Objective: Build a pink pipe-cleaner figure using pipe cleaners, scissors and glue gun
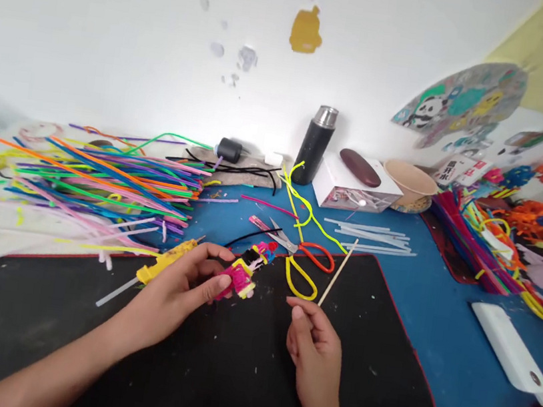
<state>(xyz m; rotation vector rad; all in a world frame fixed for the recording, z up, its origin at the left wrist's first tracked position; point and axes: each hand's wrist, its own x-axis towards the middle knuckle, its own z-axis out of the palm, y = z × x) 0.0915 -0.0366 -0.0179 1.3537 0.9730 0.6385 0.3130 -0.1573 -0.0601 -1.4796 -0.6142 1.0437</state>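
Observation:
My left hand point(194, 287) is closed on a small pipe-cleaner figure point(241, 277), mostly pink and yellow with black, red and blue bits at its upper end. Thumb and fingers pinch its lower part, which they partly cover. Over the black mat, my right hand point(315, 344) is closed on a thin wooden stick point(339, 270) that slants up and away from the fingers. Just beyond both hands lie open scissors point(290, 245) with one red and one yellow handle loop. A yellow glue gun point(167, 261) with a glue stick point(117, 292) in its rear rests behind my left hand.
A heap of coloured pipe cleaners point(107, 180) covers the left back. Along the wall stand a black thermos point(314, 145), a white box point(354, 191) and a bowl point(408, 182). Clear glue sticks point(372, 236), a white power strip point(509, 346) and pipe-cleaner bundles point(473, 238) lie right.

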